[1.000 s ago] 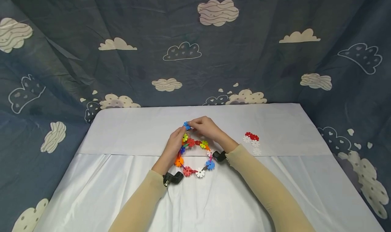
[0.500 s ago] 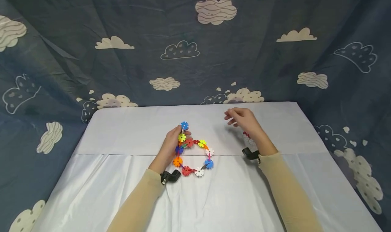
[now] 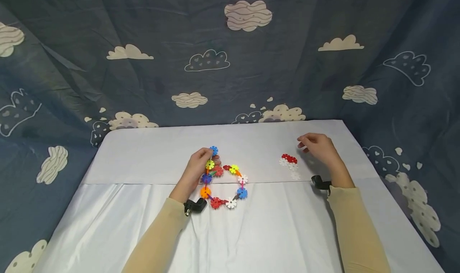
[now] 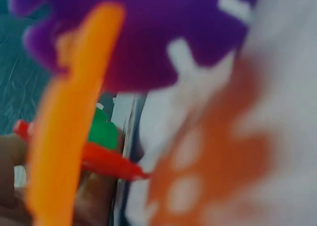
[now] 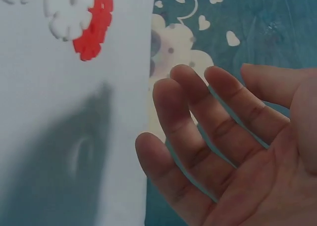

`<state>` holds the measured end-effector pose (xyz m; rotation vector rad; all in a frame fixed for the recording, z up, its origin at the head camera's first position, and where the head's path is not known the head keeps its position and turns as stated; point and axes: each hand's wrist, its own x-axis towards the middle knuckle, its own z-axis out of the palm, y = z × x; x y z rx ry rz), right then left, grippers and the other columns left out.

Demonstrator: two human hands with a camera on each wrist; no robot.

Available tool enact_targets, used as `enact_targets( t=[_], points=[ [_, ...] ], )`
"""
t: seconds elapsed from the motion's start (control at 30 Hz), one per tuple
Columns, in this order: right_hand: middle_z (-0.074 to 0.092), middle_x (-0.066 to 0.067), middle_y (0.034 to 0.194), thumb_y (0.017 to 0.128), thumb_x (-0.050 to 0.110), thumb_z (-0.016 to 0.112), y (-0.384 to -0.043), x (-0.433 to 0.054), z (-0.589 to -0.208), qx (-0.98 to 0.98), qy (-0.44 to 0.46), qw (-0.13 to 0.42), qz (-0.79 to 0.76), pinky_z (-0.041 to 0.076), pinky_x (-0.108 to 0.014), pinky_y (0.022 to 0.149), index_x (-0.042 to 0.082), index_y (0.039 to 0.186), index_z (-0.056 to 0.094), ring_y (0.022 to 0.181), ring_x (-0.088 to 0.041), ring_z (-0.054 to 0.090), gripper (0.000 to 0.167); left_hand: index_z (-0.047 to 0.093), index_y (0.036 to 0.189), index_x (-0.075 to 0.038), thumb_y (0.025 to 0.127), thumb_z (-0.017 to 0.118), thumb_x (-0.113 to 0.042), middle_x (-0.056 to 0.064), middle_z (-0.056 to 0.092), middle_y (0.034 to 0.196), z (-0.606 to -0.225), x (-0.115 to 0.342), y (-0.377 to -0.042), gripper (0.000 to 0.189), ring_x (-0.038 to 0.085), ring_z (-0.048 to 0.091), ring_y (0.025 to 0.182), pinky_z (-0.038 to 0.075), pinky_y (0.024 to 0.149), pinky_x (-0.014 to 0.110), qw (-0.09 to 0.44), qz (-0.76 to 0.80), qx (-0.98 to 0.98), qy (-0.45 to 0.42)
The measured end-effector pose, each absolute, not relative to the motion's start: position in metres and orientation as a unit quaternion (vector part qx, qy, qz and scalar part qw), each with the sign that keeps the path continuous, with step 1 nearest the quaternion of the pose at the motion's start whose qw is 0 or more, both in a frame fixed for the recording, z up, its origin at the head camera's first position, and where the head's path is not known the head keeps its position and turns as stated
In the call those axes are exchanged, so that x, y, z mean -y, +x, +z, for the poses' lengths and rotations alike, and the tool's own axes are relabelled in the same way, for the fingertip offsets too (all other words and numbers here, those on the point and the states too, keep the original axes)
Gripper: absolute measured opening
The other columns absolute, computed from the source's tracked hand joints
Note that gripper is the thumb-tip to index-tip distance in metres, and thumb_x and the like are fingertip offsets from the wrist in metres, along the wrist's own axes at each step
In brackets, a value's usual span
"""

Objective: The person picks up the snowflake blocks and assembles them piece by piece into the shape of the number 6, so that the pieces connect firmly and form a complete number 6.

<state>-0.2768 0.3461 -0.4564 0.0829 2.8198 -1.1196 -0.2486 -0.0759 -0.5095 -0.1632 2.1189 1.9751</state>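
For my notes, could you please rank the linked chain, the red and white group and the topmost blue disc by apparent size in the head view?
Linked chain
Red and white group
Topmost blue disc

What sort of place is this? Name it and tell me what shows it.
Likely an indoor craft or play corner, perhaps makeshift. The dark cloud-print curtain behind and beside the white-covered table, and the chain of colourful flower pieces, suggest it.

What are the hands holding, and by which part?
The left hand holds the flower-disc chain near its far end, by the light-blue disc; the right hand holds nothing.
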Motion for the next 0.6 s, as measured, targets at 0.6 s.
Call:
enact_targets(
  t=[0.6],
  points=[
    [0.079,-0.003,0.11,0.102,0.03,0.071,-0.256,-0.204,-0.462,-0.939,-0.183,0.082,-0.28,0.054,-0.033,0.076,0.015,0.118,0.079,0.086,-0.014,0.068,0.023,0.078,0.117,-0.005,0.104,0.061,-0.034,0.013,0.076,0.113,-0.494,0.081,-0.253,0.036,0.027,0.063,0.096,0.055,0.09,0.042,0.018,0.428,-0.902,-0.052]
  ],
)
